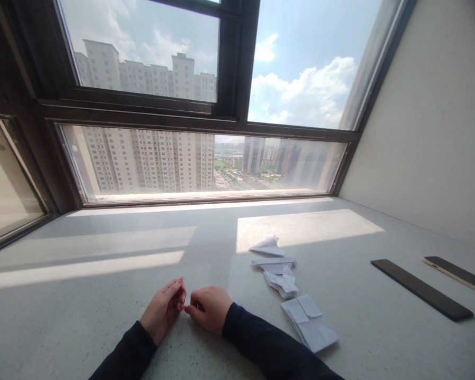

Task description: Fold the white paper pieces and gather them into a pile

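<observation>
- Folded paper pieces (288, 282) lie finished in a row right of the right hand (209, 309).
- Left hand (164, 309) meets it, fingertips pinched together; any held object is too small to tell.

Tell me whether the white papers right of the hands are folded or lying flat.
Folded. The white papers show creases, overlapping flaps and pointed corners, and lie in small stacks on the counter beside the right hand.

Your sleeves (261, 343) are dark navy and your fingernails (181, 305) red. The folded papers (309, 330) beside you are white, the tabletop (103, 316) pale speckled grey, and the two flat strips (421, 289) near-black.
</observation>
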A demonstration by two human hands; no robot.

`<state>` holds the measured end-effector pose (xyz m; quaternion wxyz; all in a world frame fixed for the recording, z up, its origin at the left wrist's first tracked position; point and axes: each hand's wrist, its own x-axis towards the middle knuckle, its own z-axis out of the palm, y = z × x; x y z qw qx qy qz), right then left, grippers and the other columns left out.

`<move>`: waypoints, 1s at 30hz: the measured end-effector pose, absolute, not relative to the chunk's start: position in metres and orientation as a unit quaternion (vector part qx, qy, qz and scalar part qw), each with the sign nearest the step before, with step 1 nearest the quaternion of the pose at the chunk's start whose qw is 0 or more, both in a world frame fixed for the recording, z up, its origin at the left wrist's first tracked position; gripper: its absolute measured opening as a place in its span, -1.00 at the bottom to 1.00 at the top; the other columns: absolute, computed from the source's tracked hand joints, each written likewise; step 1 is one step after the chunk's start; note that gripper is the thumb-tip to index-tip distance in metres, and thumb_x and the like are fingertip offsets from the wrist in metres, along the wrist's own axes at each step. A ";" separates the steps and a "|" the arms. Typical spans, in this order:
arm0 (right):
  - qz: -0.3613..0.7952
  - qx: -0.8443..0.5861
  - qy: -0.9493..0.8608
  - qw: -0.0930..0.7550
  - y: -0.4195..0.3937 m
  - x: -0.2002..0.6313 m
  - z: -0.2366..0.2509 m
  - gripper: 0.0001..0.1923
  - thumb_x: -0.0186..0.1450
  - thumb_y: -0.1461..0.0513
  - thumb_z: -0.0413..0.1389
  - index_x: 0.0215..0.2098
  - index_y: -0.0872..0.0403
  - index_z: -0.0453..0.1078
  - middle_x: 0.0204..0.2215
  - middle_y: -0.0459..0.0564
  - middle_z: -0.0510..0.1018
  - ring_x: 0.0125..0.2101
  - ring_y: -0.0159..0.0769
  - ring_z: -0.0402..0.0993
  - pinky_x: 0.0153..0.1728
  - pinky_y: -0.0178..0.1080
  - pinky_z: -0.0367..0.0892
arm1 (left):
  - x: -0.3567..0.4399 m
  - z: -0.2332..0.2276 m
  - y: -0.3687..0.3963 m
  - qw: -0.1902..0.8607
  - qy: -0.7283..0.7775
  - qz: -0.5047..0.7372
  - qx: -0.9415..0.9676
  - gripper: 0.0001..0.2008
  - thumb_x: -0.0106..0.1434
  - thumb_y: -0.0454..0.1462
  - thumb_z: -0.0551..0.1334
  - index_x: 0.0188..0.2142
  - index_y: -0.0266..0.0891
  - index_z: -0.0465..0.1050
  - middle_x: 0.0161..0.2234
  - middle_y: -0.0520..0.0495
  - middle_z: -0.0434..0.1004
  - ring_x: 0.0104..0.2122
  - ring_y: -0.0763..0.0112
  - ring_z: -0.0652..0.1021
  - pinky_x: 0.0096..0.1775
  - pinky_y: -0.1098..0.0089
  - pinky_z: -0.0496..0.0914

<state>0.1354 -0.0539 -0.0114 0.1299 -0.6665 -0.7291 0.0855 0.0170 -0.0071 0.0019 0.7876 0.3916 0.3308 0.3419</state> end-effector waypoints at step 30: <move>0.079 -0.665 -0.731 0.133 -0.055 0.136 -0.011 -0.77 0.11 0.11 -0.06 -0.50 0.06 0.35 -0.53 -0.10 0.50 -0.51 -0.41 0.35 -0.58 -0.38 0.00 | 0.017 0.003 -0.009 0.783 0.329 0.343 0.401 -0.81 -0.17 -0.25 0.26 -0.61 -0.30 0.26 -0.69 0.13 0.24 -0.72 0.65 0.25 -0.63 0.56 0.16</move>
